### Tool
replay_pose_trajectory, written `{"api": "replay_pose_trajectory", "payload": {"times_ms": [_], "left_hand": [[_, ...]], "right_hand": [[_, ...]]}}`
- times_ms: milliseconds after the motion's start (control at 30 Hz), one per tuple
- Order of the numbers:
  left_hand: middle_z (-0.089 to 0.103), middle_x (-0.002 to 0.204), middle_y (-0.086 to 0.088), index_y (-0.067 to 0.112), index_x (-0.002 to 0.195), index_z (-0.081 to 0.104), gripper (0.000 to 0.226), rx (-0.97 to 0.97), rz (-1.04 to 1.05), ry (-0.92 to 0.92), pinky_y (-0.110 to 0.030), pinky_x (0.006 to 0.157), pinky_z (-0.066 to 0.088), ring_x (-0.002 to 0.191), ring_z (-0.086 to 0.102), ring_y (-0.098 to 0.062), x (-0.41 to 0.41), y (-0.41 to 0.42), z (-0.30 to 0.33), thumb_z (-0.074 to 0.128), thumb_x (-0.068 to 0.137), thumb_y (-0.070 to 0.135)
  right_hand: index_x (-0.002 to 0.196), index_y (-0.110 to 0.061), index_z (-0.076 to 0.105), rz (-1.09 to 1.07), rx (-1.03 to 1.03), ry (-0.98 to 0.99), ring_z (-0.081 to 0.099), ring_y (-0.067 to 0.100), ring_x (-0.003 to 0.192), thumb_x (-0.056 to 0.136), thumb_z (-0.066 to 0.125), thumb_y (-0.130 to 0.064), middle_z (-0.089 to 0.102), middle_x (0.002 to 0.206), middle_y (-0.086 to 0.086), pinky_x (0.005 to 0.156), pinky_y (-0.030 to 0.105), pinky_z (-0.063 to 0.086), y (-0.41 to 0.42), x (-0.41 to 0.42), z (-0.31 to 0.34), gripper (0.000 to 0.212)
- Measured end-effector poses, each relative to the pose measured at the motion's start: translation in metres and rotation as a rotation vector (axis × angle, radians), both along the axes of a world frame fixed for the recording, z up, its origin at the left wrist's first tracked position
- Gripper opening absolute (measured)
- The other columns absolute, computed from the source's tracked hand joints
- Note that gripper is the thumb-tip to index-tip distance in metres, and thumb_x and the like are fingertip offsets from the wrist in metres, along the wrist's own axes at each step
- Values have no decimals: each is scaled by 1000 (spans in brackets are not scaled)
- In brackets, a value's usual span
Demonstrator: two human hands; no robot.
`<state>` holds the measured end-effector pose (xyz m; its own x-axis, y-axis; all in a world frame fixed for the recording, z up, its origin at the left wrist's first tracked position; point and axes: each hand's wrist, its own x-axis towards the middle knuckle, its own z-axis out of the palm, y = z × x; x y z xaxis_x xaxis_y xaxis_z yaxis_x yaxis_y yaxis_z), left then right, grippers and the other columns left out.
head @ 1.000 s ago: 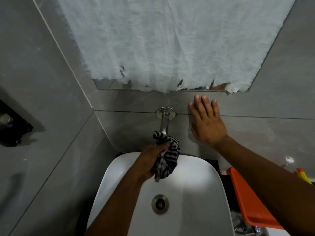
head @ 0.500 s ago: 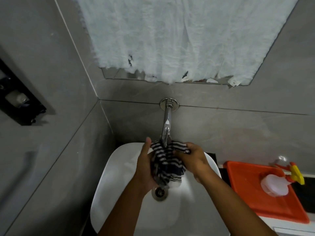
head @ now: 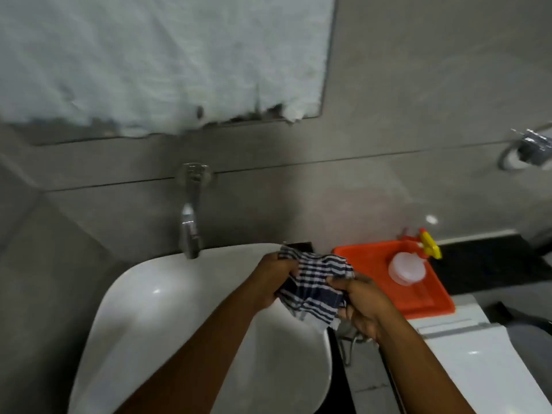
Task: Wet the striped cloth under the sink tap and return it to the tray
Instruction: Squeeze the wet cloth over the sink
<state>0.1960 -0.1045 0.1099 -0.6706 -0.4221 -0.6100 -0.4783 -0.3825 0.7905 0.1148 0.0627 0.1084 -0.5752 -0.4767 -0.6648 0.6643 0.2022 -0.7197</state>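
Half a second ago the bunched blue-and-white striped cloth [head: 315, 286] sat right under the chrome wall tap [head: 189, 231]; now it has come away to the right, over the right rim of the white ceramic sink [head: 155, 306] and just short of the orange plastic tray [head: 370, 258]. The left hand [head: 276, 279] and the right hand [head: 363, 306] are both closed on it, one at each side, pinching folds of fabric. That suggests the wetting is finished and the return has begun, with a white spray bottle [head: 407, 268] already lying in the tray.
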Motion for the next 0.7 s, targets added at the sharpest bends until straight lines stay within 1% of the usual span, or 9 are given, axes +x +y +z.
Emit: {"api": "replay_pose_trajectory", "payload": {"times_ms": [67, 167, 267, 333, 433, 500, 600, 633, 700], "left_hand": [[65, 109, -19, 6, 106, 63, 34, -138, -240, -77, -41, 80, 55, 99, 63, -35, -60, 12, -4, 60, 73, 0], [54, 141, -20, 8, 143, 47, 69, -429, -580, -168, -45, 100, 53, 125, 55, -36, -151, 40, -30, 66, 77, 6], [56, 137, -28, -3, 137, 52, 57, -733, -863, -212, -46, 98, 53, 122, 58, -40, -217, 71, -78, 61, 81, 2], [61, 131, -28, -5, 126, 58, 45, -910, -994, -253, -45, 96, 52, 118, 61, -40, -243, 86, -114, 60, 83, 8], [63, 133, -19, 8, 124, 64, 43, -1050, -1076, -318, -43, 99, 52, 118, 62, -36, -262, 96, -168, 57, 87, 30], [55, 145, -16, 11, 136, 57, 53, -1035, -1039, -343, -47, 110, 44, 130, 55, -35, -268, 100, -197, 51, 92, 41], [38, 159, -17, 9, 151, 38, 56, -967, -982, -385, -51, 120, 30, 143, 39, -36, -268, 105, -221, 40, 102, 38], [41, 157, -18, 8, 149, 40, 54, -971, -992, -384, -52, 119, 32, 142, 41, -37, -266, 103, -218, 39, 103, 36], [51, 149, -19, 9, 142, 51, 48, -1012, -1020, -376, -52, 114, 40, 134, 51, -37, -261, 95, -206, 44, 100, 30]], "right_hand": [[121, 3, 64, -173, -82, -91, 71, 38, 101, 94, 55, 1, 73, 113, 22, 82, 46, 62, 27, -23, -17, 29], [129, 4, 58, -457, -134, -235, 70, 29, 89, 95, 49, 1, 71, 111, 18, 81, 42, 59, 55, -57, -56, 35], [131, 3, 56, -602, -145, -351, 72, 31, 85, 93, 43, 2, 73, 110, 20, 71, 41, 63, 59, -85, -103, 41], [136, -3, 53, -633, -75, -383, 67, 36, 99, 95, 43, -3, 64, 128, 22, 75, 43, 58, 55, -104, -133, 42], [138, -7, 49, -610, 25, -428, 56, 40, 120, 98, 44, -10, 55, 140, 21, 92, 52, 51, 49, -130, -174, 41], [140, -6, 47, -587, 52, -416, 54, 40, 127, 101, 44, -12, 53, 143, 20, 95, 50, 52, 47, -143, -199, 40], [148, -6, 37, -486, 107, -417, 46, 38, 135, 103, 42, -16, 45, 150, 19, 103, 48, 46, 46, -148, -211, 46], [149, -7, 33, -438, 132, -424, 42, 37, 138, 104, 41, -18, 41, 153, 18, 107, 47, 41, 46, -148, -208, 47], [148, -6, 34, -359, 185, -416, 41, 36, 138, 103, 45, -18, 41, 153, 18, 101, 46, 40, 42, -147, -196, 48]]}}
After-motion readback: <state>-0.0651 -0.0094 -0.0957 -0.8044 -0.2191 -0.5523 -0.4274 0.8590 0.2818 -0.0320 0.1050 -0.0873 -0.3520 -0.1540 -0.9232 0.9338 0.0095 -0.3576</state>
